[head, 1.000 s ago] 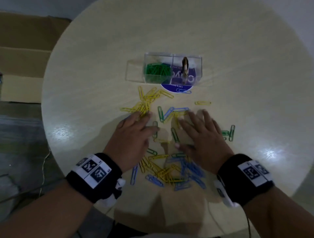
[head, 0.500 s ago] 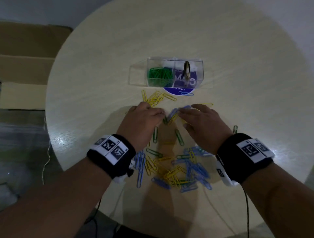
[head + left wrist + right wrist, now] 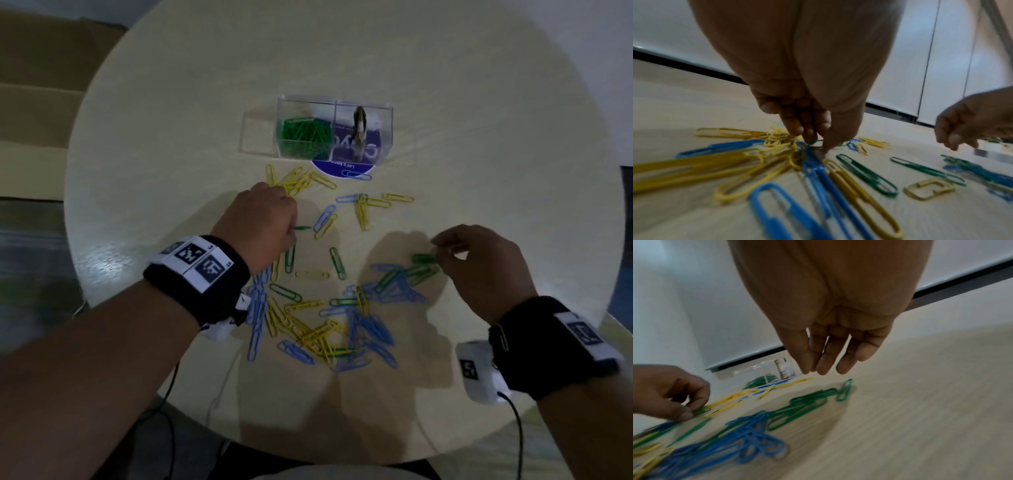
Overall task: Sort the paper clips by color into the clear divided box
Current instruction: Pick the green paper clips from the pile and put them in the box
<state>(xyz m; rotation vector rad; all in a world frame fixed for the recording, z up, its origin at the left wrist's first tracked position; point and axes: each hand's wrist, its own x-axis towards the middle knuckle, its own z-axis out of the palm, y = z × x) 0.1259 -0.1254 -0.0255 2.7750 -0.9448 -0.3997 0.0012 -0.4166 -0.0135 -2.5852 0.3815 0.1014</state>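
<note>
Blue, yellow and green paper clips (image 3: 318, 329) lie scattered on the round table. The clear divided box (image 3: 386, 137) stands behind them, its left compartment filled with green clips (image 3: 303, 138). My left hand (image 3: 291, 229) pinches one green clip (image 3: 304, 228) at the table surface; the left wrist view shows that clip (image 3: 816, 142) between thumb and fingertips (image 3: 797, 129). My right hand (image 3: 440, 251) hovers with fingers (image 3: 824, 363) straight just above a cluster of green clips (image 3: 809, 400) on the right, holding nothing.
A brownish object (image 3: 359, 132) stands in the box's right compartment, and a blue round disc (image 3: 342, 168) pokes out under the box. A yellow clip bunch (image 3: 298, 181) lies near the box. The pale wooden table (image 3: 496, 171) drops off close to me.
My hands, side by side over the middle clips before, have parted. The right hand moved right to the green cluster. The left hand shifted left and pinched a green clip.
</note>
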